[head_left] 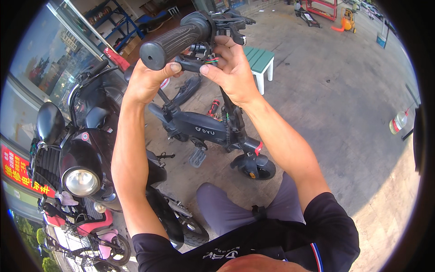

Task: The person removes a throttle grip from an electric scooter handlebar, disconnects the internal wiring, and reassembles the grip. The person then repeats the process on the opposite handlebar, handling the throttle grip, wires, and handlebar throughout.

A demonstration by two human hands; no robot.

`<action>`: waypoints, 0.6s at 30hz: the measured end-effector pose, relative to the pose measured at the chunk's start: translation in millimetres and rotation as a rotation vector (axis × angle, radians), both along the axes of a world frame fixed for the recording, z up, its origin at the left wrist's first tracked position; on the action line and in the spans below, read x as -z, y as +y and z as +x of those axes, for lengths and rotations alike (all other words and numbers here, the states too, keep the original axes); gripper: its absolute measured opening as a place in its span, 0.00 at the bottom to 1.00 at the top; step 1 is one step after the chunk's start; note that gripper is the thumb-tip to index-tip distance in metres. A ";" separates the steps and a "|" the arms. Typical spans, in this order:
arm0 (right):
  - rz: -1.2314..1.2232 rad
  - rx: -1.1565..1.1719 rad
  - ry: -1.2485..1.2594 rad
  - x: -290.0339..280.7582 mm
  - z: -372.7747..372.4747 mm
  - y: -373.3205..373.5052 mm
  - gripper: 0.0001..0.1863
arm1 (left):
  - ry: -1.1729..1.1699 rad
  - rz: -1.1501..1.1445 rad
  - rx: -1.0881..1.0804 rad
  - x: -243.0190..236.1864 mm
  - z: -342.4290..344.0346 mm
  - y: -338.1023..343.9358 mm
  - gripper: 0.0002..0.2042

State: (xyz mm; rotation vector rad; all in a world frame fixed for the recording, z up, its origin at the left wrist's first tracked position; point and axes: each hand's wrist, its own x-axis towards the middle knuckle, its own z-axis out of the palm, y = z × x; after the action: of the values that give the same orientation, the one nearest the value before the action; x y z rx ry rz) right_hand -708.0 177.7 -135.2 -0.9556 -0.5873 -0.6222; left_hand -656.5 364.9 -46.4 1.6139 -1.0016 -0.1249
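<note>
A black handlebar grip with a ribbed rubber surface points toward me at the top of a small black electric bike. Just below it, an elongated black part is pinched by both of my hands. My left hand presses its thumb on the left end, its fingers mostly hidden behind. From the other side, my right hand has its thumb at the right end and its fingers curled up behind the handlebar. Thin red and green wires show between the right thumb and fingers. Controls sit beyond the grip.
On the left stand a black scooter with a round headlight and a pink scooter. Behind the bike is a green-topped stool. Red-handled tools lie by the bike. A plastic bottle is at far right.
</note>
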 end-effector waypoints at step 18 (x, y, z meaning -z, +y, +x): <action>-0.133 -0.040 -0.054 3.5 2.1 -9.1 0.44 | -0.182 -0.006 -0.064 12.2 -0.2 6.7 0.14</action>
State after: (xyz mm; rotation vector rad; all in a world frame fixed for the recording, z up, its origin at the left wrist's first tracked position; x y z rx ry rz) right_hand -705.9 168.5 -138.7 -1.0515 -0.7017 -0.5798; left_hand -656.7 371.6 -58.6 1.6724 -1.0859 0.0701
